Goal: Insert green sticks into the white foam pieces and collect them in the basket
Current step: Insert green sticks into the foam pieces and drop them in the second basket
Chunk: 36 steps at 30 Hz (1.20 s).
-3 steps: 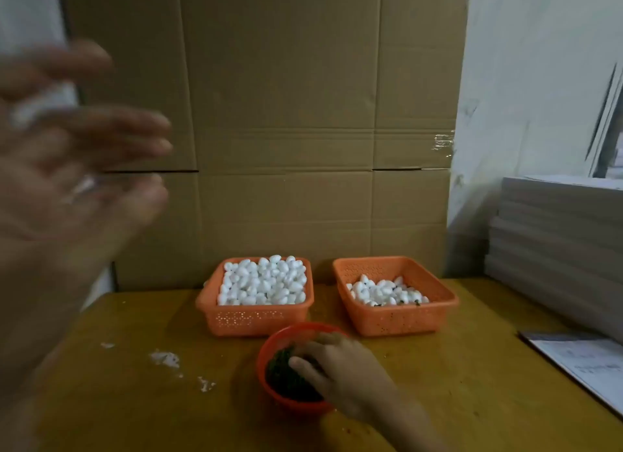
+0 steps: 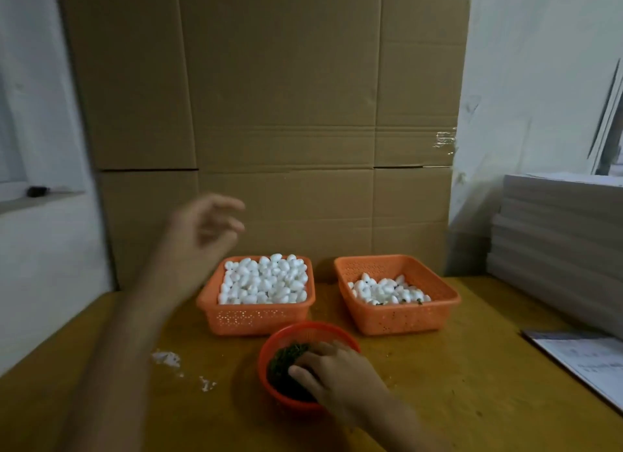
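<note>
White foam pieces (image 2: 266, 279), probably light and easily dented, fill the left basket (image 2: 256, 320); pinch one softly by its sides. Left hand (image 2: 205, 229) hovers near it, relaxed, empty. Right hand (image 2: 337, 374) covers green sticks (image 2: 286, 359) in the red bowl (image 2: 269, 345); whether it grasps one, I cannot tell.

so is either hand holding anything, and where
The left hand holds nothing. The right hand rests on the green sticks in the red bowl; whether it grips any cannot be told.

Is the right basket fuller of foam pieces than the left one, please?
No, the right basket holds only a shallow layer, while the left basket is heaped.
</note>
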Tool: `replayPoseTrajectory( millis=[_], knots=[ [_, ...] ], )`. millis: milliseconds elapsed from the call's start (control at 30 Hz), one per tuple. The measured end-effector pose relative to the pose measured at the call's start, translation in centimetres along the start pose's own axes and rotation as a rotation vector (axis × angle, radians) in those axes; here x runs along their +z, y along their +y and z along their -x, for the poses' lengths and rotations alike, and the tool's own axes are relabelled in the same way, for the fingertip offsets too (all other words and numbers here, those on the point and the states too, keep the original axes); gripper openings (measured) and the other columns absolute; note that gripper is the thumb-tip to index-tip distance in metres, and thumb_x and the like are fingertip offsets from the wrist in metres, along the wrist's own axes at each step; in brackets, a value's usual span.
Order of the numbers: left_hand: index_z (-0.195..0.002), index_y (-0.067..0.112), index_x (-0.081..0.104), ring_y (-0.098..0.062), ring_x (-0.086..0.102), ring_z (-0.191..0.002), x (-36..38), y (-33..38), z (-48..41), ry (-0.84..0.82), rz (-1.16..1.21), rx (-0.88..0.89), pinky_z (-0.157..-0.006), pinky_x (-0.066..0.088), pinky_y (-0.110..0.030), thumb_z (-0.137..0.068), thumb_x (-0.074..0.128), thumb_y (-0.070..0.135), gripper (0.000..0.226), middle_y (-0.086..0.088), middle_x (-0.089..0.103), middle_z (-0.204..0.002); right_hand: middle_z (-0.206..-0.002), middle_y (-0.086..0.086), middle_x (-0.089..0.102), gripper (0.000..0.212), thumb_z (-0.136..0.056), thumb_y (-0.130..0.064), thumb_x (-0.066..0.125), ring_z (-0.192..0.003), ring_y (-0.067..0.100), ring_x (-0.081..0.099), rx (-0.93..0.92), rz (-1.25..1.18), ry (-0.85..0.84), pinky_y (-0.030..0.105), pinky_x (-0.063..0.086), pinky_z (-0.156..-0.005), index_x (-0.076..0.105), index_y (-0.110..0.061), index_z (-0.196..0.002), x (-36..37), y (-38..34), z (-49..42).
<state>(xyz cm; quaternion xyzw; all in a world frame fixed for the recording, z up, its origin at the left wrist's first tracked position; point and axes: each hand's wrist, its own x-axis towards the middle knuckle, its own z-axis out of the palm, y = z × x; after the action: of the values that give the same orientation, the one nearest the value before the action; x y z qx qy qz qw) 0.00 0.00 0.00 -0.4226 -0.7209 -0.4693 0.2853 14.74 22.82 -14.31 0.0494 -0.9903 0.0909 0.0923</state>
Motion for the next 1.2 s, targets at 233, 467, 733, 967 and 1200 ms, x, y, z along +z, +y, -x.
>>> replayPoseTrajectory(
  millis=[233,467,733,967,1200],
  knots=[
    [-0.139,0.029,0.065,-0.026,0.056,-0.133,11.9,-5.0,-0.5,-0.563,-0.495,-0.398,-0.109,0.043,-0.038,-0.109,0.044,0.017,0.038,-0.002,0.056,-0.152,-0.089,-0.007,0.06,0.076,-0.099,-0.079,0.014,-0.078,0.011,0.055,0.028,-0.077,0.066,0.033,0.04,-0.069,0.066,-0.025,-0.091,1.8,0.6,-0.2],
    [-0.149,0.025,0.056,-0.026,0.056,-0.133,15.1,-10.2,0.3,-0.747,-0.425,-0.522,-0.11,0.043,-0.034,-0.113,0.042,0.024,0.039,-0.007,0.056,-0.152,-0.092,-0.004,0.062,0.062,-0.102,-0.069,0.025,-0.08,0.014,0.057,0.017,-0.062,0.062,0.041,0.052,-0.077,0.063,-0.022,-0.088,1.9,0.9,-0.5],
    [-0.108,0.031,0.079,-0.017,0.067,-0.103,15.5,-12.0,0.3,-0.5,-0.38,-0.594,-0.09,0.049,-0.03,-0.094,0.072,0.021,0.018,0.0,0.077,-0.105,-0.124,-0.004,0.067,0.032,-0.097,-0.05,0.058,-0.117,0.014,0.056,0.008,-0.158,-0.09,0.035,0.047,-0.097,0.07,-0.034,-0.122,1.1,2.3,-1.0],
    [-0.119,0.019,0.071,-0.025,0.07,-0.102,16.1,-11.8,0.5,-0.285,-0.253,-0.608,-0.086,0.055,-0.035,-0.091,0.076,0.011,0.03,-0.006,0.073,-0.106,-0.123,-0.017,0.071,0.022,-0.096,-0.041,0.069,-0.114,0.003,0.06,-0.072,-0.209,0.0,0.013,0.041,-0.089,0.076,-0.033,-0.116,1.6,2.8,-1.4],
    [-0.09,0.02,0.081,0.009,0.069,-0.084,13.9,-8.9,2.4,0.077,0.169,-0.629,-0.065,0.046,-0.004,-0.077,0.085,0.001,0.023,0.011,0.076,-0.093,-0.12,-0.017,0.074,0.017,-0.096,-0.034,0.073,-0.11,0.002,0.065,-0.018,-0.261,0.084,0.02,0.054,-0.093,0.079,-0.03,-0.111,0.4,2.4,-2.3]
  ],
)
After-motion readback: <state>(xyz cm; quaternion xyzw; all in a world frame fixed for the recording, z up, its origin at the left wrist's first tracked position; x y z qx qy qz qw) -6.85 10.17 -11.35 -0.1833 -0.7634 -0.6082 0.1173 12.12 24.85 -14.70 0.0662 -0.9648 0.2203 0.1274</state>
